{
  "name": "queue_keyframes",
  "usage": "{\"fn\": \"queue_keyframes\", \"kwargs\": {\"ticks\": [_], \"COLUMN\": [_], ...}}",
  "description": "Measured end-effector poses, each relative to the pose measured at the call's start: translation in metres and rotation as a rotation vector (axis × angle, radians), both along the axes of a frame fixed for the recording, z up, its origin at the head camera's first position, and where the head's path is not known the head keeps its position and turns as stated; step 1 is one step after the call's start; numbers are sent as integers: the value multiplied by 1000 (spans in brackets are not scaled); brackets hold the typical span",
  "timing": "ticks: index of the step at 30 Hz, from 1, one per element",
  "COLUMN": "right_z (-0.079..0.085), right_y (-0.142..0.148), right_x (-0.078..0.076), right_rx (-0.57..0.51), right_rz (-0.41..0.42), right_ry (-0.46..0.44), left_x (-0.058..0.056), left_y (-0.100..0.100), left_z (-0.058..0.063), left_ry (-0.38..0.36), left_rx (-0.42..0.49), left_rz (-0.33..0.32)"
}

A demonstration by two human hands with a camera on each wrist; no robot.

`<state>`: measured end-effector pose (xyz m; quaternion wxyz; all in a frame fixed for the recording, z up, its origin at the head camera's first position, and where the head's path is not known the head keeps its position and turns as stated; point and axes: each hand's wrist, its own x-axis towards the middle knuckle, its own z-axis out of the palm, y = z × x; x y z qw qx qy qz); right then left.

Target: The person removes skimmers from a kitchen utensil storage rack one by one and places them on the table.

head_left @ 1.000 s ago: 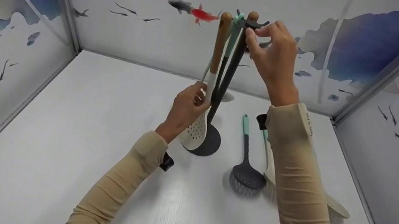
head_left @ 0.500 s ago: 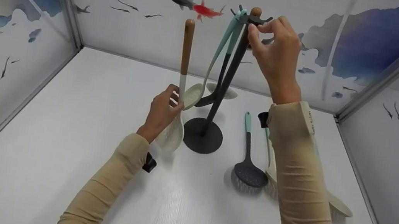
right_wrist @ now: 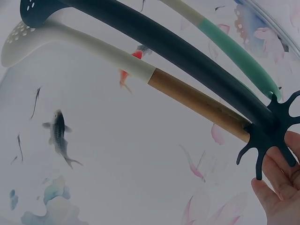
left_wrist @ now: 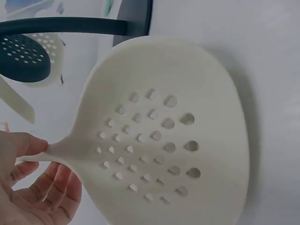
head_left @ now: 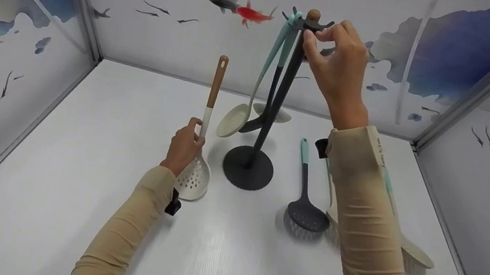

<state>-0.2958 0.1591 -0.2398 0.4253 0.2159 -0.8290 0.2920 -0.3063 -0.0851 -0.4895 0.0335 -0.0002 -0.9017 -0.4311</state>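
Observation:
My left hand (head_left: 182, 148) pinches the lower shaft of a white slotted spoon (left_wrist: 140, 145) with a wooden handle. The spoon stands nearly upright, its head low over the table; whether it touches is unclear. Left of the dark utensil stand (head_left: 280, 89), the spoon is apart from it. With thumb and forefinger, my right hand (head_left: 341, 65) pinches the stand's hook crown (right_wrist: 272, 126) near the top. Still hanging there are a cream spoon (head_left: 234, 119) and a dark utensil (head_left: 254, 124), both mint-handled. Behind them, a wooden-handled white slotted utensil (right_wrist: 112, 56) shows in the right wrist view.
On the white table (head_left: 79, 157), right of the stand's round base (head_left: 259, 173), lies a dark slotted skimmer (head_left: 308, 216) with a mint handle. Beside it are a white utensil (head_left: 332, 212) and a cream-headed one (head_left: 416, 252), partly hidden by my right sleeve. Printed panels surround the table.
My left hand has brought the slotted spoon away from the stand, leftward and down toward the table. My right hand keeps its hold on the hook crown.

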Motion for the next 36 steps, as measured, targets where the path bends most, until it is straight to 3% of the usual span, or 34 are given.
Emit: {"fn": "queue_keyframes", "kwargs": {"ticks": [8,18,28,32,36], "right_z": [-4,-5,0,-1,-1], "right_y": [1,0,2,0,-2], "right_x": [2,3,2,2,2], "right_rx": [-18,-23,-3,-17,-24], "right_rz": [4,10,12,5,5], "right_ry": [-7,-19,-2,-10,-10], "left_x": [0,0,5,4,-3], "left_y": [-1,-6,-4,-6,-4], "left_z": [-17,-30,-14,-7,11], "left_ry": [-70,-182,-208,-260,-231], "left_rx": [-133,-257,-344,-384,-385], "left_rz": [-48,-166,-279,-284,-274]}}
